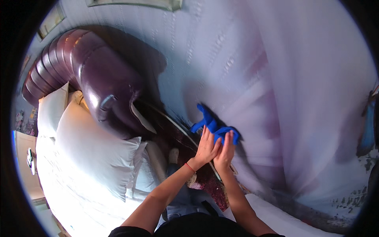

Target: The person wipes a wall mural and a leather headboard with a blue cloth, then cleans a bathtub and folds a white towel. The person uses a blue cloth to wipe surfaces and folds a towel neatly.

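Observation:
A crumpled blue cloth is in front of the wall, its loose ends sticking up and to the left. My left hand, with a red band on the wrist, has its fingers on the cloth's lower left part. Close beside it, my right hand holds the lower right part, fingers pointing up. The two hands almost touch at the thumbs. From this angle I cannot tell whether the cloth presses flat against the wall.
A purple padded headboard curves along the left, its end near the wall. White pillows lean below it on a bed with white bedding. A dark red patterned carpet fills the narrow gap. Another white surface lies lower right.

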{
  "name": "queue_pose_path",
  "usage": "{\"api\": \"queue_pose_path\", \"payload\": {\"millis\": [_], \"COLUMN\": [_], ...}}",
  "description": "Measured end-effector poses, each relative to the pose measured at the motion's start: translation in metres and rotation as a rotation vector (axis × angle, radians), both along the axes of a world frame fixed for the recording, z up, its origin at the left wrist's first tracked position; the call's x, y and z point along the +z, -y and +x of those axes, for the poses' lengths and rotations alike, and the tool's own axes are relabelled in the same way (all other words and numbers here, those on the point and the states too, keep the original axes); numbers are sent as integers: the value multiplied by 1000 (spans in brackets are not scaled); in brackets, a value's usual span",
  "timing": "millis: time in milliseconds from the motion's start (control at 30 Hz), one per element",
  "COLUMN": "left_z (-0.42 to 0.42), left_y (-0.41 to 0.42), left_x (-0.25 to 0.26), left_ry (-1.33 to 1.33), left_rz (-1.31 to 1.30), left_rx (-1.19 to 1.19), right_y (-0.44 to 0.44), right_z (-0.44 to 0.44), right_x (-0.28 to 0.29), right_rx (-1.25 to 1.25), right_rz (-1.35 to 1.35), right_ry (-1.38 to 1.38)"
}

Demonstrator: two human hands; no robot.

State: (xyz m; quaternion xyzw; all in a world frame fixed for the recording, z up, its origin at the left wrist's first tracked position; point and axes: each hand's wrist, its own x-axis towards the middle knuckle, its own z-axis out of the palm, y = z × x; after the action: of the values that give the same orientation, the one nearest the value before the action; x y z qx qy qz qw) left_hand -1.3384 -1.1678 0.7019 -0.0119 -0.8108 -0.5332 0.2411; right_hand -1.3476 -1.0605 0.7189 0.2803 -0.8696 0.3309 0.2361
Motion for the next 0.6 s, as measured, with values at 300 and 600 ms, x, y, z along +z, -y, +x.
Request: {"api": "queue_pose_path", "payload": {"millis": [300,600], "left_z": [-104,-119], "left_y": [102,148], "left_x": [234,0], "left_ry": [-451,-10], "left_rz": [-310,78], "left_rx": [378,410], "right_y": [88,123], "right_z": [-63,-84], "right_x": [220,94], "right_rx": [-196,227], "right_rz": [208,531], "right_ry": [-479,-298]}}
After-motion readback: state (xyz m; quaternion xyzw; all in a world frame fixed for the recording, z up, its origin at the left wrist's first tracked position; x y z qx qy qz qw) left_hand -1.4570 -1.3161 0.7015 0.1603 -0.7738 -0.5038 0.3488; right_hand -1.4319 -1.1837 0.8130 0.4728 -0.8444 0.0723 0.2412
